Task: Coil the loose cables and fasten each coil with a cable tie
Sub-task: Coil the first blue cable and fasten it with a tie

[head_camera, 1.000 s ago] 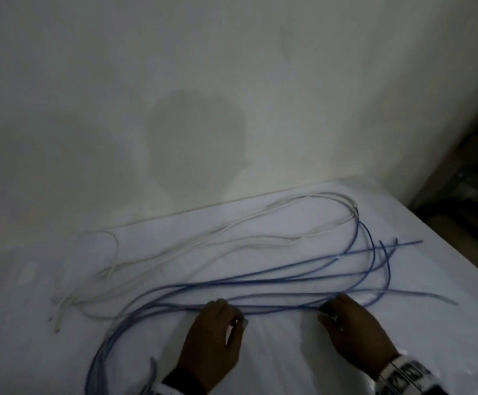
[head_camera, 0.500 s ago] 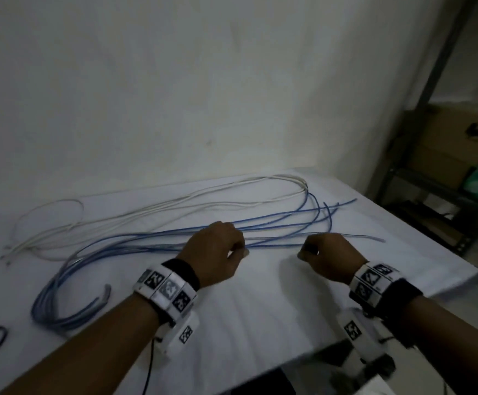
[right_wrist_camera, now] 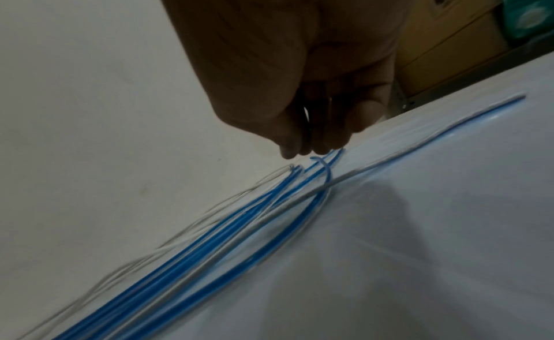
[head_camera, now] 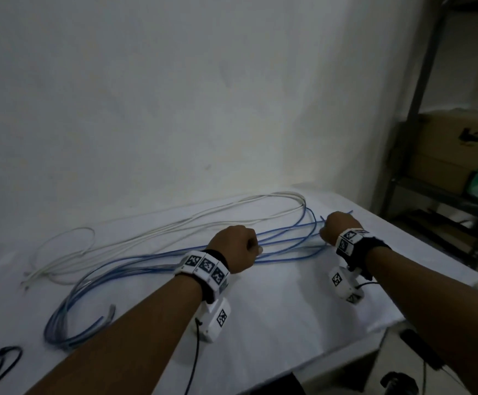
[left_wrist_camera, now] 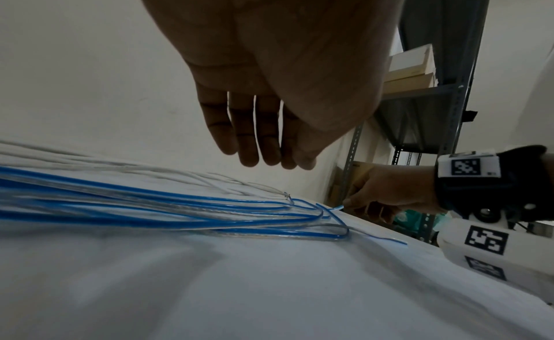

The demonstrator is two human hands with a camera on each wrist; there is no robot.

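Left hand (left_wrist_camera: pixel 270 89) hovered above blue cable (head_camera: pixel 283 246), fingers loose, empty | right hand (head_camera: pixel 339 228) pinched a blue cable end | white cable (head_camera: pixel 203 216) lay behind.

White marker-tagged wristbands (head_camera: pixel 205 266), black straps, seemingly wired camera units (head_camera: pixel 214 317).

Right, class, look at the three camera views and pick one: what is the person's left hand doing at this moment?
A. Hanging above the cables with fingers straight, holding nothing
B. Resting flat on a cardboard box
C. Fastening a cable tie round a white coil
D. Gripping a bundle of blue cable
A: in the left wrist view the left hand hangs above the blue cables with straight fingers touching nothing.
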